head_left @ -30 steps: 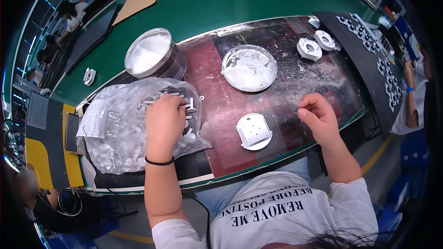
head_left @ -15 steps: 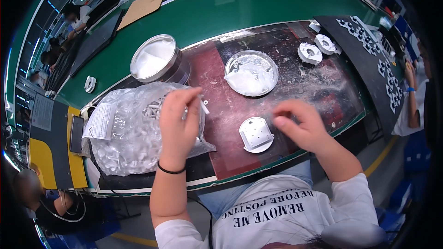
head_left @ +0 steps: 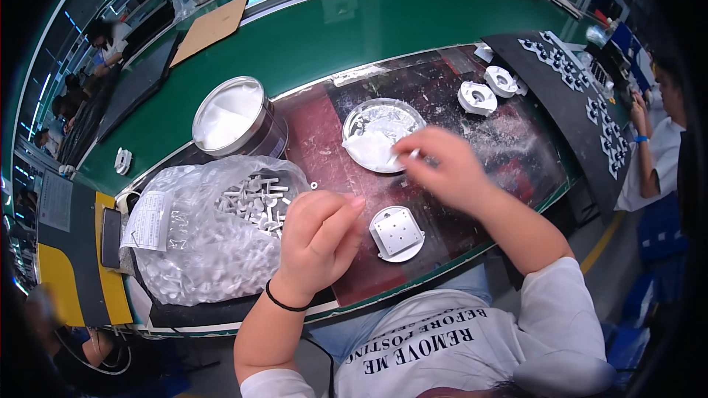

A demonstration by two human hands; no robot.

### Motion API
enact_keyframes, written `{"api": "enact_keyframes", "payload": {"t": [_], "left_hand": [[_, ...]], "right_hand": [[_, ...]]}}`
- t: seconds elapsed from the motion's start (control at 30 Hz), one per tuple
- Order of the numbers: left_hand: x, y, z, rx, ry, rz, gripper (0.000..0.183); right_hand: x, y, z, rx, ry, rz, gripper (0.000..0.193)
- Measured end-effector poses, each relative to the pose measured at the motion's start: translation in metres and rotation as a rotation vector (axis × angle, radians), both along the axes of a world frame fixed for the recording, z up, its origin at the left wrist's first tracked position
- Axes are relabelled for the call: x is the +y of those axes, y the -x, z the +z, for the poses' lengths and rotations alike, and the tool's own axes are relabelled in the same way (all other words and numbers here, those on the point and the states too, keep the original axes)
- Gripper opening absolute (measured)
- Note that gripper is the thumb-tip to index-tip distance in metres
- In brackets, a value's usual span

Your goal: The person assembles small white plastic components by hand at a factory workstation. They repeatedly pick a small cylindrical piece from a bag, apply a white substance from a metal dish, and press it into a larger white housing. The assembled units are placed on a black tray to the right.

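Two hands over the mat, one white round base plate [head_left: 397, 233] between them.
My left hand [head_left: 317, 239] hangs just at 9 o'clock of the plate, fingers pinched narrow on something too small to tell; it is the nearer hand. My right hand [head_left: 442, 169], at 1 o'clock, holds a small stick [head_left: 410, 153] dipped into the paste dish [head_left: 380, 133]. A second ago the left was in the bag of white parts [head_left: 221, 243], the right resting on the mat.

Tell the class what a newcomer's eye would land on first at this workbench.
Two bare hands at the centre: the right hand dips a thin stick into white paste on a round dish, while the left hand hovers beside a small white plate. On the left lie a clear bag of white parts and an open tin of paste.
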State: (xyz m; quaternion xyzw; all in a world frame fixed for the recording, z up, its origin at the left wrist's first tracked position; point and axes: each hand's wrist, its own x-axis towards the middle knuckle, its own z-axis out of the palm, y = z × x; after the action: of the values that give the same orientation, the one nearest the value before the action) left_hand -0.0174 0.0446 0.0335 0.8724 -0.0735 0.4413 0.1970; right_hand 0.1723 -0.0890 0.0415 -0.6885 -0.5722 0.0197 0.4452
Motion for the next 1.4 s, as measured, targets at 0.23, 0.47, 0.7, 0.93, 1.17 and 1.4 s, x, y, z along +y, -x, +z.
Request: {"api": "enact_keyframes", "payload": {"t": [0.23,0.47,0.7,0.93,1.17,1.4], "left_hand": [[0.0,0.0,0.002,0.103,-0.027,0.024,0.044],[0.002,-0.003,-0.001,0.109,-0.004,0.052,0.037],[0.001,-0.001,0.001,0.159,-0.002,0.054,0.036],[0.001,-0.001,0.0,0.164,0.005,0.057,0.035],[0.002,-0.001,0.001,0.172,0.007,0.057,0.036],[0.003,-0.001,0.0,0.173,0.008,0.061,0.034]], "right_hand": [[-0.014,-0.056,-0.028,-0.527,0.102,-0.179,0.013],[-0.013,-0.056,-0.034,-0.601,0.155,-0.141,0.016],[-0.015,-0.054,-0.036,-0.6,0.148,-0.136,0.018],[-0.017,-0.053,-0.037,-0.585,0.15,-0.133,0.021],[-0.019,-0.053,-0.035,-0.569,0.157,-0.153,0.018],[-0.018,-0.054,-0.039,-0.456,0.155,-0.191,0.011]]}}
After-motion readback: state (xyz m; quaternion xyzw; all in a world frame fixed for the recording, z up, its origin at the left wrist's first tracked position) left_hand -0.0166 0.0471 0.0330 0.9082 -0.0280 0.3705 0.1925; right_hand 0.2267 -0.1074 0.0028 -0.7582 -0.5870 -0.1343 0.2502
